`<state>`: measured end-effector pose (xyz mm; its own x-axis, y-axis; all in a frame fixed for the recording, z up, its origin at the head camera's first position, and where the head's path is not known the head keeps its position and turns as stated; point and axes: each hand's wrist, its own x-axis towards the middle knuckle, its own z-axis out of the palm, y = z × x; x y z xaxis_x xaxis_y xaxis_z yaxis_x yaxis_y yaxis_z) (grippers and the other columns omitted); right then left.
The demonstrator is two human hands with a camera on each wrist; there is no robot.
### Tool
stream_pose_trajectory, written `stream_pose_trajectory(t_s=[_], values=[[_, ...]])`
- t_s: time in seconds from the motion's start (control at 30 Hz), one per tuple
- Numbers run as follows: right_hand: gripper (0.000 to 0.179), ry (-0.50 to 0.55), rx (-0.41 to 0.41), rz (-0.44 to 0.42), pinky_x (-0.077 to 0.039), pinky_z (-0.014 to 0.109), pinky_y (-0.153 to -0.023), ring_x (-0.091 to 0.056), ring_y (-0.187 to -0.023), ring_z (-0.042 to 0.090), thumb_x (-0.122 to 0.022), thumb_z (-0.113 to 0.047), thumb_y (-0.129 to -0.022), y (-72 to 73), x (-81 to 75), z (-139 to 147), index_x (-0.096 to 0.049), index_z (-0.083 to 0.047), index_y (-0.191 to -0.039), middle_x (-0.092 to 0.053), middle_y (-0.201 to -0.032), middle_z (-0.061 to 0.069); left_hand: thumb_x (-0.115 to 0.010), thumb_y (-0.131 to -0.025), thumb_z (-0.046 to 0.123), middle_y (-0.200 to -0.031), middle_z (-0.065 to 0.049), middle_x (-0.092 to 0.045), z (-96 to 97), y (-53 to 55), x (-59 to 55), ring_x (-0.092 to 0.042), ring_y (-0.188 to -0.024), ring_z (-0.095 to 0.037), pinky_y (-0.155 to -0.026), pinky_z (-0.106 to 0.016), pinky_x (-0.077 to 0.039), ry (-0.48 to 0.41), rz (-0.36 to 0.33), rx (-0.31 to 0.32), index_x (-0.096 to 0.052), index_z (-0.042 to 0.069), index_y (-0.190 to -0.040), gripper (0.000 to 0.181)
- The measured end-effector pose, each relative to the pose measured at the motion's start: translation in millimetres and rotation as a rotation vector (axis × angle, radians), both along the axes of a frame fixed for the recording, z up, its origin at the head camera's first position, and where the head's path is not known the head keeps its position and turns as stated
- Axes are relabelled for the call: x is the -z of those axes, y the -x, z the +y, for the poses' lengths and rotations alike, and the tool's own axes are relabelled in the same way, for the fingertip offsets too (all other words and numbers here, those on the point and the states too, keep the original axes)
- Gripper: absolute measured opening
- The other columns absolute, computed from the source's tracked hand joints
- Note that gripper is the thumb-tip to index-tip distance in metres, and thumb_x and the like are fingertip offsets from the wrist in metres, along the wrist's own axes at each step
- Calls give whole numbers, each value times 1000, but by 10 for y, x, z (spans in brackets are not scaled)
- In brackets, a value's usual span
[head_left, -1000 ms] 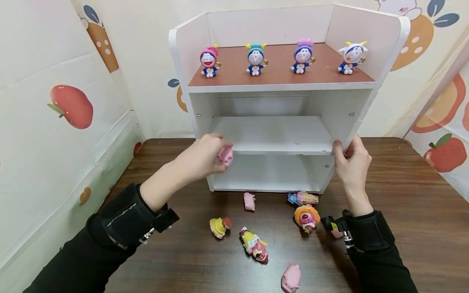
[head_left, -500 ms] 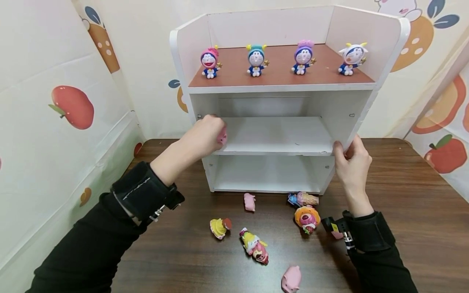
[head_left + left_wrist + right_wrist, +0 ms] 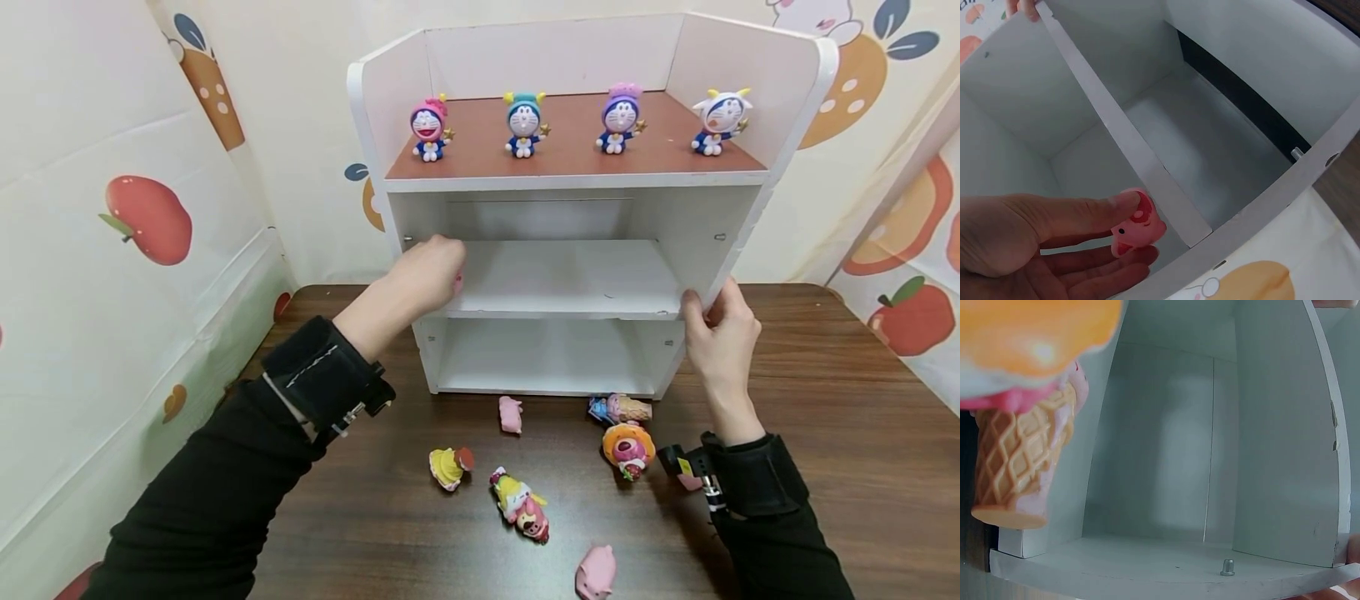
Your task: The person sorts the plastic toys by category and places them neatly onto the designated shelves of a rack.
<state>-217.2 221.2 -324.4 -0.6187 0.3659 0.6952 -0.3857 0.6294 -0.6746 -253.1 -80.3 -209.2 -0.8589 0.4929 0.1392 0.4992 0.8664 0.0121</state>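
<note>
My left hand pinches a small pink pig figurine between thumb and fingers, at the left end of the middle shelf of a white toy cabinet. In the left wrist view the pig's snout is under the thumb, right beside the shelf's front edge. From the head, most of the pig is hidden behind the hand. My right hand grips the front edge of the cabinet's right side panel, level with the middle shelf. Only bits of its fingers show at the right wrist view's edge.
Several cat figurines in hats stand along the brown top shelf. On the wooden table lie two pink pigs, a yellow-dressed figurine, a yellow-and-pink bear, an orange-hatted bear and an ice-cream-cone figurine.
My left hand has carried the pig up from in front of the lower compartment to the middle shelf's left end, its wrist turning slightly. The right hand keeps its place on the cabinet.
</note>
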Motion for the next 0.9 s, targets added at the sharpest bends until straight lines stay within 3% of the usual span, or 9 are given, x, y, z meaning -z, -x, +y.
stream_pose_trajectory(t_s=[0.17, 0.33, 0.47, 0.9], values=[[30, -1, -1, 1, -38, 3, -55, -47, -70, -19, -51, -6, -84, 2, -1, 5, -55, 1, -113, -62, -100, 21, -45, -82, -1, -68, -8, -48, 14, 31, 22, -42, -59, -19, -50, -28, -33, 27, 6, 1, -53, -2, -75, 10], [30, -2, -3, 5, -37, 3, -52, -48, -68, -18, -51, -6, -84, 6, -2, 1, -55, 1, -113, -62, -100, 21, -46, -83, 0, -83, -16, -58, 22, 27, 24, -51, -70, -24, -60, -36, -45, 54, -3, -6, -57, -4, -88, 13], [31, -9, -2, 7, -36, 3, -51, -47, -68, -18, -51, -6, -84, 6, 1, -2, -55, 1, -114, -61, -101, 21, -46, -85, 1, -89, -17, -58, 31, 27, 19, -53, -74, -25, -64, -38, -46, 73, -27, -19, -58, -4, -94, 16], [30, -11, 11, -3, -37, 3, -53, -47, -67, -18, -51, -6, -84, 6, -1, -2, -55, 2, -113, -62, -100, 21, -48, -84, 0, -83, -14, -57, 25, -11, 17, -49, -69, -22, -60, -34, -44, 55, -54, -26, -59, -4, -90, 13]])
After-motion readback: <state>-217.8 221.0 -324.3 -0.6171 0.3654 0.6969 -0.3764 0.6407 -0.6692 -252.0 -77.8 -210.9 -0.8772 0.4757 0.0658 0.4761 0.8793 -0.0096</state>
